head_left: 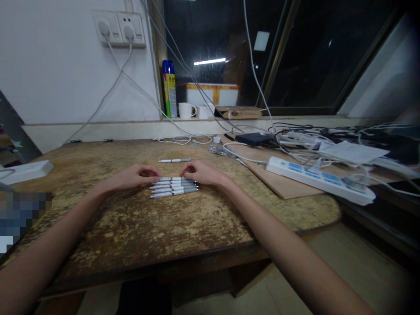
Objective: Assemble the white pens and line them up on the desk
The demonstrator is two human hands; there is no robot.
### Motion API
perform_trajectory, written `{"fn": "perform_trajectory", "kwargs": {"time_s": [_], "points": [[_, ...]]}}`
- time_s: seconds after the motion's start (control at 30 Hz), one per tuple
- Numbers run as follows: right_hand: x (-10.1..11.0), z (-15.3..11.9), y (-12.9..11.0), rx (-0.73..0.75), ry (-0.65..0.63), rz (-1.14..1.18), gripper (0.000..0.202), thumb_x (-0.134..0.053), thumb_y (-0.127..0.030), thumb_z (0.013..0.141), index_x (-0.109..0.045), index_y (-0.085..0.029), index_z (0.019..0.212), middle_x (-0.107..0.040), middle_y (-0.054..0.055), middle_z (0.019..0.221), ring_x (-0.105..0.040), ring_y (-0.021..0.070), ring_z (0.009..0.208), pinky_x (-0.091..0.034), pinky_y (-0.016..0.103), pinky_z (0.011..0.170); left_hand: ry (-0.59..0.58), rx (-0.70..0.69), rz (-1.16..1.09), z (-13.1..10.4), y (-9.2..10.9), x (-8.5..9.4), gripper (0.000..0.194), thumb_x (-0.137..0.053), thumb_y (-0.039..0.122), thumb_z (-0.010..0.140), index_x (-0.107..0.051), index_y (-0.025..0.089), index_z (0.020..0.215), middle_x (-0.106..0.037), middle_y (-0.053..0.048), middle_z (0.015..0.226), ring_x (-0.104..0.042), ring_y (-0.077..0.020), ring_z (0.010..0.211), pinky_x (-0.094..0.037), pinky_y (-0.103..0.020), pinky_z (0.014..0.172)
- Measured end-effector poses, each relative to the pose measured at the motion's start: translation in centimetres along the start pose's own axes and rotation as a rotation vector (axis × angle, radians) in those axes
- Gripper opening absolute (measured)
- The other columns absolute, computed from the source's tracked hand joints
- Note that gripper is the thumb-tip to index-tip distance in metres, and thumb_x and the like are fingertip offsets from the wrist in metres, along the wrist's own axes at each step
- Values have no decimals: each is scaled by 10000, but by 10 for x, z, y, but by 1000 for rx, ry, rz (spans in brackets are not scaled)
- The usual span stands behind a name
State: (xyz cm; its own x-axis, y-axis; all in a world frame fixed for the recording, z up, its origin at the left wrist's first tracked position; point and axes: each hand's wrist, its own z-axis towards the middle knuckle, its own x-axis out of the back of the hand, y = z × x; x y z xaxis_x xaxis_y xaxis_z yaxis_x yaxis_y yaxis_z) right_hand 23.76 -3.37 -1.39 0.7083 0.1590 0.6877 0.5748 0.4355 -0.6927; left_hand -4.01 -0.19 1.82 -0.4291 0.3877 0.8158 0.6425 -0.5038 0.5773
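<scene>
At the far left, a white plastic strip (33, 170) lies at the edge of the worn wooden table (131, 236). Further right, a wall socket (118, 29) holds two white plugs, their cords crossing below it.

The left hand (159, 177) comes next, fingers curled and thumb extended to the left end of the farthest pen in a close row of pens (173, 191). Whether it pinches that pen cannot be told. The white-and-grey pens lie side by side on the table, roughly parallel, pointed ends leftward. Behind the row, a separate pen (173, 161) lies apart from it; on the sill stand a spray can (170, 94) and, just to its right, a white mug (186, 110).

The right hand (184, 174) bends its fingers down at the right part of the row, near the farthest pens; its exact grip is also unclear.

Beyond it, a dark flat box (254, 139) sits behind a brown board (275, 181). A white power strip (318, 178) rests partly over the board, with white paper (356, 151) and tangled cables behind.
</scene>
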Motion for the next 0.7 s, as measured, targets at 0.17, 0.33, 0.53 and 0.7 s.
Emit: {"fn": "perform_trajectory", "kwargs": {"time_s": [0.17,0.33,0.53,0.7], "points": [[-1,0,-1,14,23,8,273,-545,-80,837,-758,-96,1007,-743,76,902,-620,140,756,-433,242,676,18,11,-2,1,-1,-1,427,-650,571,860,-780,237,1092,-768,-54,1102,-678,-254,1028,-502,-311,877],[0,3,3,10,139,-81,291,-517,-93,846,-780,-120,967,-705,43,809,-554,135,693,-369,249,647,148,-13,-5,4,-8,-6,436,-599,577,898,-763,229,1102,-763,-60,1097,-680,-247,985,-496,-318,867],[7,6,14,-12,251,-125,334,-464,-97,865,-789,-136,934,-672,20,735,-519,142,676,-345,245,656,390,16,149,7,-12,-14,469,-513,540,915,-747,189,1120,-740,-49,873,-643,-234,777,-456,-304,694],[12,5,24,-92,344,-142,347,-428,-92,869,-771,-140,885,-681,28,746,-548,158,693,-359,242,658,432,22,210,5,-7,-16,443,-440,463,919,-762,190,1055,-682,-24,755,-595,-222,711,-407,-296,662]]}}
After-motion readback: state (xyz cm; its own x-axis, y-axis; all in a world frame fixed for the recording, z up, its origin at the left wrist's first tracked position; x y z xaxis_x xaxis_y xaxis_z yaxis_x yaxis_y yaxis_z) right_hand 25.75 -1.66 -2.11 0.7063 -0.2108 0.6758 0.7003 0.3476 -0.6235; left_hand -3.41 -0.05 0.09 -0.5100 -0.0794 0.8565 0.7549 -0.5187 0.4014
